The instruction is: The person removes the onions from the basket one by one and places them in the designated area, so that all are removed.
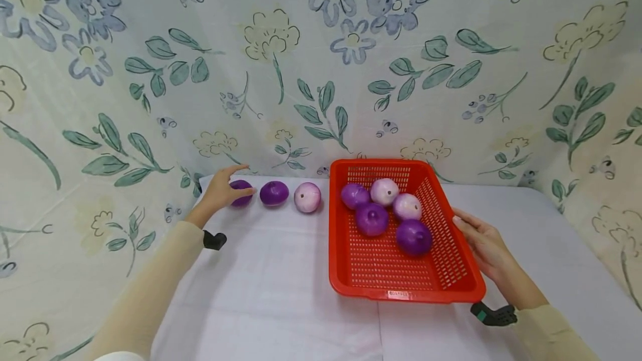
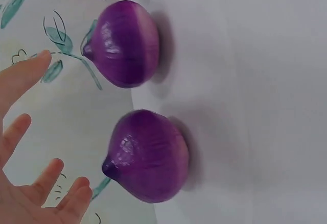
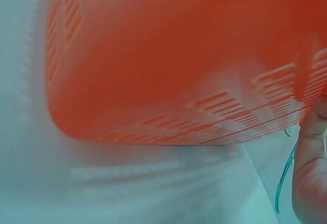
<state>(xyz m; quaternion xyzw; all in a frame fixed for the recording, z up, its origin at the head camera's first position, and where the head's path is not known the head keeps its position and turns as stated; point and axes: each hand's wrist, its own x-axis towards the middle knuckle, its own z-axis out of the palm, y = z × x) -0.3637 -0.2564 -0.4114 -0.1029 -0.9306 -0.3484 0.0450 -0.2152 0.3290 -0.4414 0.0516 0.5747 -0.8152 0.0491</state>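
Observation:
My left hand [image 1: 224,189] reaches around the leftmost purple onion [image 1: 242,193], thumb and fingers spread apart on either side of it. In the left wrist view the spread fingers [image 2: 30,78] stand away from the glossy purple onion [image 2: 148,155]. Beside it on the table lie another purple onion [image 1: 274,194] and a pale pink-white onion [image 1: 307,198]. My right hand [image 1: 484,241] holds the right rim of a red plastic basket [image 1: 333,249]. The right wrist view shows the thumb [image 3: 311,137] at the basket's slotted side; the other fingers are mostly hidden.
Several onions, purple ones [image 1: 372,219] and pale ones [image 1: 384,191], lie inside the basket, mostly toward its far end. A white cloth covers the table [image 1: 261,294]. Flower-printed fabric [image 1: 301,71] hangs behind the table and along its sides.

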